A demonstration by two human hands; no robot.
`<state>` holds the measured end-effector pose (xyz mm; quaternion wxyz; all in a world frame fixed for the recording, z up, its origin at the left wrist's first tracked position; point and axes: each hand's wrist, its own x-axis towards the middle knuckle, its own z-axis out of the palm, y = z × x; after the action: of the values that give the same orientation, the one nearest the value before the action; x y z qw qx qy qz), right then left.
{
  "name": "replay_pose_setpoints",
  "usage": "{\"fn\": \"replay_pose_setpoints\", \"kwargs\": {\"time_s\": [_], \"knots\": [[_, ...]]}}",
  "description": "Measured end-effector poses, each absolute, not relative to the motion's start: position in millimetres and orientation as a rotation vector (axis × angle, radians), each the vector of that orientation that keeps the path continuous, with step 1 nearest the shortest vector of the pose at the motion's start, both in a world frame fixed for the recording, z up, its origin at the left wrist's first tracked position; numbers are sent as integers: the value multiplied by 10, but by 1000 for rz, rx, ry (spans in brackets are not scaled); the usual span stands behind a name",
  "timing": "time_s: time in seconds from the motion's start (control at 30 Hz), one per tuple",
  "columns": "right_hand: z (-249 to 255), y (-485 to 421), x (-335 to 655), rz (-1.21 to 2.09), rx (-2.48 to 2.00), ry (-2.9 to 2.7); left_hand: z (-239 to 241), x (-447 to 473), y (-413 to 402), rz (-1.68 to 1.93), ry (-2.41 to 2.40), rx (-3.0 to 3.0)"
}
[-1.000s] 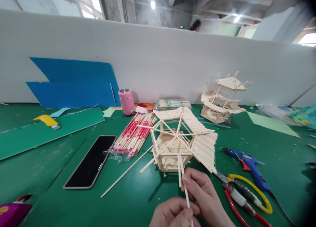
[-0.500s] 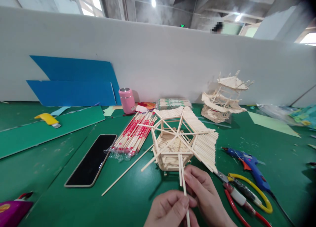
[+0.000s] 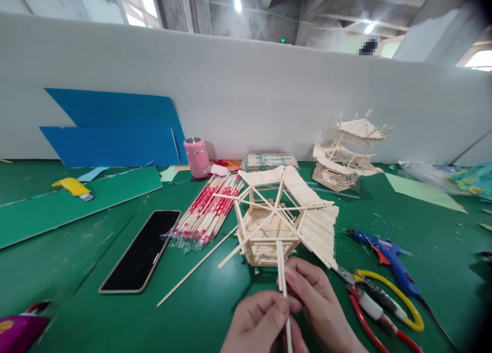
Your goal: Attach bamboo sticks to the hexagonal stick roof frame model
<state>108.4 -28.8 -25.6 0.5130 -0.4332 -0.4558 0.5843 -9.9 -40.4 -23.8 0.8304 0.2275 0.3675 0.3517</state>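
A thin wooden stick [image 3: 285,296] runs from my hands up to the front edge of a hexagonal pavilion roof model [image 3: 282,217] made of many sticks. My left hand [image 3: 257,325] pinches the stick's lower part between thumb and forefinger. Just to the right of the stick is my right hand [image 3: 319,304], whose fingertips grip it near the model's front rib. The roof's right and far sides are covered with rows of sticks; its left and front sides show bare ribs.
On the green table lie a black phone [image 3: 142,251], a bundle of red-wrapped chopsticks [image 3: 207,209], a loose long stick [image 3: 196,267], a blue glue gun [image 3: 388,255], and red-and-yellow pliers [image 3: 378,304]. A finished stick pavilion [image 3: 348,153] and pink cup [image 3: 197,157] stand near the white wall.
My left hand has slid up the stick and closer to my right hand. The stick has shifted slightly against the roof's front rib. Beyond the wall a person has moved right.
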Motion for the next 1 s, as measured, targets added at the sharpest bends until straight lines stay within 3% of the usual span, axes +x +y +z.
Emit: {"fn": "replay_pose_setpoints", "kwargs": {"time_s": [1.0], "knots": [[-276, -294, 1095, 1420, -1019, -1088, -220, -79, -361, 783, 773, 488]]}}
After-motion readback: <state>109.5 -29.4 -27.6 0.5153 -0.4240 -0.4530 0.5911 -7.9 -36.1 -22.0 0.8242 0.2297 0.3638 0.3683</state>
